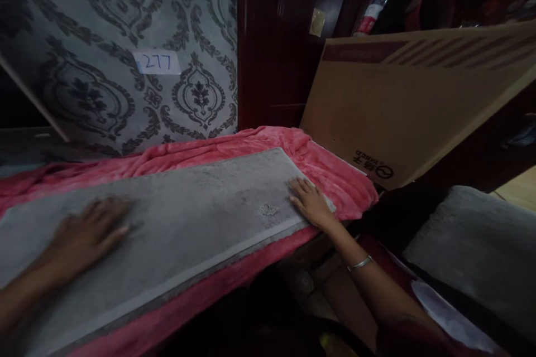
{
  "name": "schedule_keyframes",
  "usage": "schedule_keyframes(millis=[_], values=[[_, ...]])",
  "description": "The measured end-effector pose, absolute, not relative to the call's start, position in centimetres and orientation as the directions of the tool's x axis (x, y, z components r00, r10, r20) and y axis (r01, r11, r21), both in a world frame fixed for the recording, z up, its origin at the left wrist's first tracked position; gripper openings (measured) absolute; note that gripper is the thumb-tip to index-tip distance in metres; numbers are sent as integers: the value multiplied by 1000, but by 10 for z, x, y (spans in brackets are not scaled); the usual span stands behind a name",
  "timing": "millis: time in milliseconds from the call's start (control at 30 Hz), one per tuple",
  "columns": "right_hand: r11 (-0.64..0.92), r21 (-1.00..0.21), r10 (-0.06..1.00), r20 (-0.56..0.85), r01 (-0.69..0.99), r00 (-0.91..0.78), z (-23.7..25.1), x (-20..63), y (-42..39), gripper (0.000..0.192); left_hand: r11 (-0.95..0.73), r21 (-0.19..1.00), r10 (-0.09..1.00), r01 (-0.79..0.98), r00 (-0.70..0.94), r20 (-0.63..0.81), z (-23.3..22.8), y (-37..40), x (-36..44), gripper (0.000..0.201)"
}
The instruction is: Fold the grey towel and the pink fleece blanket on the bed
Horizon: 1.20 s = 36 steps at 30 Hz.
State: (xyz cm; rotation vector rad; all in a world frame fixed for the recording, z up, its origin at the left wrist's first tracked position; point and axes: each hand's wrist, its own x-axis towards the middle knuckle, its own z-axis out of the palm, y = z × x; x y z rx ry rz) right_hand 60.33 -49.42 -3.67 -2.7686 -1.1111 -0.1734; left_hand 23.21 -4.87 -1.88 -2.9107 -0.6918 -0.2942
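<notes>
A long grey plush cloth, folded into a flat strip with a pale edge band, lies over a pink blanket. Near its right end, by a small raised emblem, my right hand rests flat with the fingers out. My left hand is over the left part of the grey cloth, blurred by motion, thumb and fingers apart; whether it touches the cloth I cannot tell. Neither hand grips anything. A silvery bangle circles my right wrist.
A large cardboard box leans behind the right end of the blanket. Above it stand a red-capped bottle and a round container. Another grey plush piece lies at the right. Patterned wallpaper bears a label reading 277.
</notes>
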Motion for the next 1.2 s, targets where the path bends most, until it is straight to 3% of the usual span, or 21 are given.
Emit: schedule_keyframes(millis=[67, 167, 533, 667, 833, 1100, 1200], values=[[-650, -109, 738, 145, 752, 659, -45, 599, -493, 59, -932, -67, 348, 356, 931, 113, -25, -100, 241, 67], [-640, -100, 745, 159, 762, 648, -61, 598, -501, 58, -935, -54, 347, 352, 935, 79, -38, -136, 238, 68], [-604, -255, 594, 488, 755, 640, -88, 589, -541, 50, -925, -63, 367, 374, 925, 95, -41, -136, 232, 70], [-441, -302, 655, 536, 845, 533, -81, 571, -535, 47, -928, -46, 362, 369, 926, 109, -41, -137, 232, 67], [-274, -300, 734, 548, 914, 401, -91, 553, -535, 43, -926, -40, 371, 376, 923, 104, -40, -137, 233, 67], [-296, -343, 694, 565, 892, 447, -71, 551, -524, 29, -917, -46, 390, 396, 914, 112, -40, -139, 233, 73], [-357, -334, 715, 503, 872, 485, -54, 549, -502, 40, -918, -38, 387, 394, 914, 121, -41, -139, 233, 71]])
